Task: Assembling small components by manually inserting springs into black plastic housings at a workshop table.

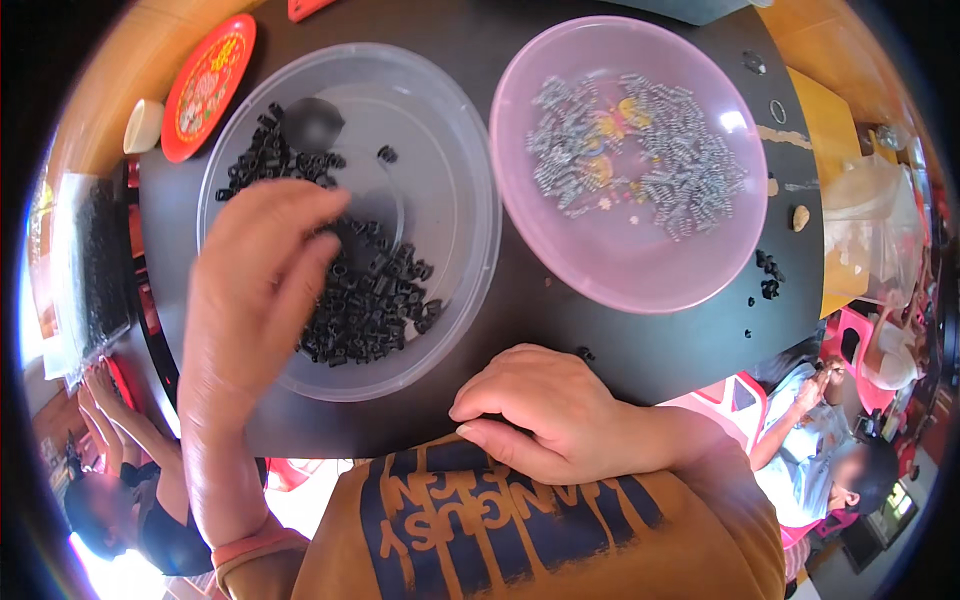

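Observation:
My left hand (262, 270) is over a clear plastic basin (455, 255) on the left. Its thumb and fingertips are apart, slightly blurred, with nothing visible between them. Under and around it lie many small black plastic parts (365, 305), heaped in the near and left parts of the basin. One black part (387, 154) lies by itself on the basin floor. My right hand (550, 415) rests at the table's near edge, in front of my body. Its fingers are curled toward the thumb, and whatever they may hold is hidden.
A pink basin (600, 270) of small metal springs (690, 165) stands at right. Loose black parts (768, 275) and a small stone (801, 217) lie beyond it. A red patterned plate (208, 88) and a white cup (144, 126) are far left. People sit on both sides.

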Demonstrator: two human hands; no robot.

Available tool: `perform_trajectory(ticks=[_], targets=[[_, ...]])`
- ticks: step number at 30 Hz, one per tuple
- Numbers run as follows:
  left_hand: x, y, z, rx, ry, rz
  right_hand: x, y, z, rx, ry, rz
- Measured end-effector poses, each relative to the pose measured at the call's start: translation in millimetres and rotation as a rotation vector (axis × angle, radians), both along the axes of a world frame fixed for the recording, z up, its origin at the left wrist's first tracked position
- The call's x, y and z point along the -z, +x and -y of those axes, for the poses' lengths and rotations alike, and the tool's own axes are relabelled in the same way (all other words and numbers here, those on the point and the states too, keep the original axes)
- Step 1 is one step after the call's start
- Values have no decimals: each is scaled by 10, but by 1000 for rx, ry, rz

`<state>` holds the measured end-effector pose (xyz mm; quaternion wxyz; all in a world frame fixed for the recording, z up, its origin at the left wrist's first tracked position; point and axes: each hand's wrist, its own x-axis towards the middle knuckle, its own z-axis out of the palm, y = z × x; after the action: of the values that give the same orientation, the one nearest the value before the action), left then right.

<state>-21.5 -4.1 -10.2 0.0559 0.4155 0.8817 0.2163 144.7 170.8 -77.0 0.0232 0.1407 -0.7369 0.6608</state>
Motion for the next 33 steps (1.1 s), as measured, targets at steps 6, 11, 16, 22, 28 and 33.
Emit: perform_trajectory(ticks=[6, 11, 16, 22, 28, 33], targets=[[89, 172, 268, 102, -171, -182, -7, -9, 67, 18, 20, 59], [77, 72, 238, 27, -66, -163, 4, -31, 59, 30, 46, 64], [102, -45, 72, 79, -44, -200, -11, -48, 107, 61, 42, 41], [176, -155, 11, 38, -138, -346, 5, -37, 90, 43, 6, 60], [121, 120, -37, 153, -157, -139, 10, -28, 62, 44, 5, 43], [220, 150, -74, 143, -161, -218, 7, -31, 68, 51, 2, 14]])
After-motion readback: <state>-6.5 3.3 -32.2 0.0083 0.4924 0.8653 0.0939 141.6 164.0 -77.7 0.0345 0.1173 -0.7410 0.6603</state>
